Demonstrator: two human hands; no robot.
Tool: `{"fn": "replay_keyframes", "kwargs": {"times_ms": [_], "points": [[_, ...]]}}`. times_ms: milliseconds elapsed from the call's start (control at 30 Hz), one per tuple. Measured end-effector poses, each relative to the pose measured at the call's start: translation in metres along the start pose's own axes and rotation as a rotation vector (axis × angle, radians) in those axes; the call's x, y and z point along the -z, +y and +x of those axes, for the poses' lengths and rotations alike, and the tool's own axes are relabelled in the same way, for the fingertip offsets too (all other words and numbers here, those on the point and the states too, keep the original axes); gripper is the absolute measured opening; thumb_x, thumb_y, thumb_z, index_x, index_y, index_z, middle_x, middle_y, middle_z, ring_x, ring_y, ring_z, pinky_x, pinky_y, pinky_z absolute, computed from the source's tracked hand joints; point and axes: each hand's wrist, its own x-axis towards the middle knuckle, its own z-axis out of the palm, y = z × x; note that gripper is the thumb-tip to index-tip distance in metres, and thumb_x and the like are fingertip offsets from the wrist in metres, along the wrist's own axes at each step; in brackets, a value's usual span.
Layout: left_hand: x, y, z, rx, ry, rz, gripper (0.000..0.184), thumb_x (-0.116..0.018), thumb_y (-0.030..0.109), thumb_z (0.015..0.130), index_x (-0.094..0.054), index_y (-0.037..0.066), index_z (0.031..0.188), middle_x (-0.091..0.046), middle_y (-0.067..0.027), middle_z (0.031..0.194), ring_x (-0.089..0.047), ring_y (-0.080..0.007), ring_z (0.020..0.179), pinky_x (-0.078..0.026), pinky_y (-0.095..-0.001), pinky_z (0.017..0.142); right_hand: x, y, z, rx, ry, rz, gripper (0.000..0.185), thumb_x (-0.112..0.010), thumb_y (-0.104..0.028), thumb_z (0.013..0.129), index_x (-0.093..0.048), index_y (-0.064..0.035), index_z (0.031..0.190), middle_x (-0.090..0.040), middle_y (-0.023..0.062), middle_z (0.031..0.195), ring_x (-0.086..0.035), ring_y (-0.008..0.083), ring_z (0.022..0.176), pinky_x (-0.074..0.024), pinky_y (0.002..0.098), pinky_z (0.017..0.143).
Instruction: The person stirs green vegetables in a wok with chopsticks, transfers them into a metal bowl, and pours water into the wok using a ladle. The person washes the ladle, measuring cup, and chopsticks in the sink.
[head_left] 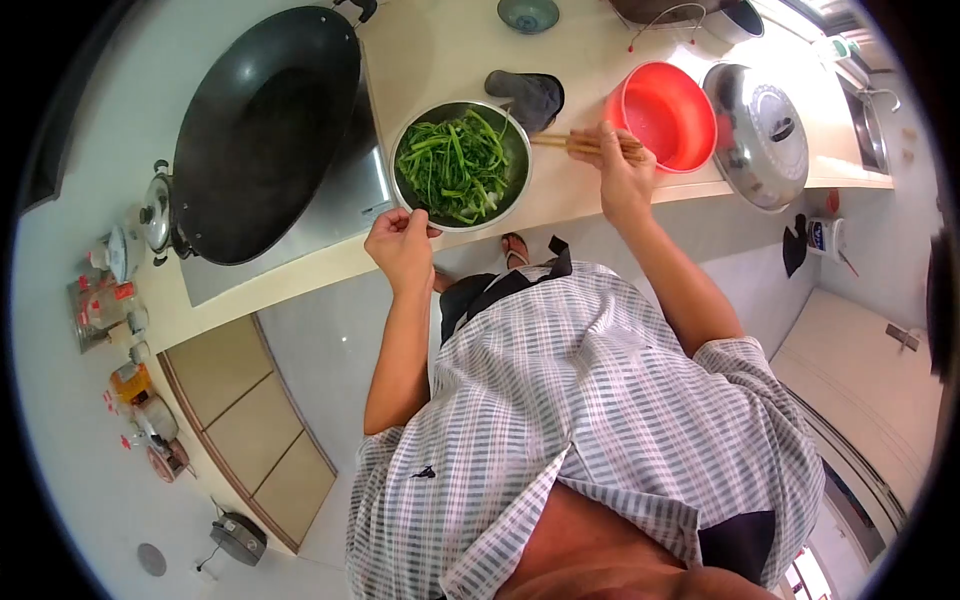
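Observation:
My left hand [402, 243] pinches the near rim of a metal bowl [527, 165]. Leafy green vegetables [455, 165] with cut stems fill this bowl. In my right hand [625, 175] is a pair of chopsticks [560, 140], their tips pointing left at the bowl's right side. Right behind my right hand stands a red plastic bowl [690, 115]. A dark grey oven mitt or folded cloth [528, 98] lies just beyond the metal bowl.
A large black wok [270, 140] sits on the cooktop [345, 200] at left. A domed metal lid [760, 135] lies right of the red bowl. A small bowl [528, 14] stands at the back. Bottles and jars [105, 300] line the far left. The counter's front edge runs before me.

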Motion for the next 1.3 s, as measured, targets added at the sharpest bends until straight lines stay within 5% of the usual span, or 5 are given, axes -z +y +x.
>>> {"fn": "replay_keyframes", "kwargs": {"times_ms": [267, 367, 567, 800, 1300], "points": [[0.001, -0.003, 0.002, 0.019, 0.016, 0.028, 0.010, -0.066, -0.007, 0.078, -0.059, -0.008, 0.085, -0.063, -0.0105, 0.075, -0.061, -0.0177, 0.055, -0.056, -0.0304, 0.053, -0.018, -0.006, -0.010, 0.239, -0.337, -0.181, 0.022, -0.063, -0.011, 0.098, -0.066, 0.0089, 0.105, -0.071, 0.0178, 0.111, -0.071, 0.0267, 0.092, -0.0587, 0.0371, 0.082], [-0.002, -0.019, 0.012, 0.054, 0.043, -0.018, 0.010, -0.067, -0.006, 0.078, -0.058, -0.007, 0.084, -0.063, -0.0106, 0.075, -0.061, -0.0181, 0.053, -0.056, -0.0306, 0.052, -0.016, -0.021, -0.025, 0.797, -0.680, -0.634, 0.017, -0.072, -0.005, 0.088, -0.067, 0.0048, 0.101, -0.071, 0.0193, 0.111, -0.069, 0.0319, 0.092, -0.0573, 0.0386, 0.079], [0.001, -0.042, 0.018, 0.064, 0.057, -0.046, 0.012, -0.067, -0.006, 0.079, -0.056, -0.007, 0.084, -0.062, -0.0116, 0.072, -0.064, -0.0200, 0.053, -0.055, -0.0307, 0.050, -0.019, 0.030, -0.033, 0.818, -0.500, -0.671, 0.017, -0.075, -0.005, 0.084, -0.068, 0.0012, 0.097, -0.069, 0.0205, 0.109, -0.068, 0.0358, 0.093, -0.0562, 0.0411, 0.078], [0.009, -0.064, 0.027, 0.063, 0.108, -0.049, 0.013, -0.067, -0.006, 0.079, -0.055, -0.007, 0.083, -0.061, -0.0110, 0.070, -0.061, -0.0193, 0.051, -0.054, -0.0308, 0.048, -0.044, 0.088, -0.036, 0.020, -0.037, 0.012, 0.023, -0.063, -0.016, 0.099, -0.067, 0.0070, 0.099, -0.071, 0.0181, 0.102, -0.071, 0.0258, 0.088, -0.0583, 0.0325, 0.077], [0.016, -0.061, 0.059, 0.133, -0.067, 0.312, 0.007, -0.066, -0.006, 0.084, -0.058, -0.006, 0.086, -0.063, -0.0115, 0.075, -0.063, -0.0203, 0.055, -0.054, -0.0317, 0.052, -0.042, 0.123, 0.000, -0.580, 0.132, 0.343, 0.028, -0.064, -0.028, 0.097, -0.065, -0.0014, 0.103, -0.065, 0.0106, 0.073, -0.058, 0.0147, 0.056, -0.0389, 0.0244, 0.047]]}}
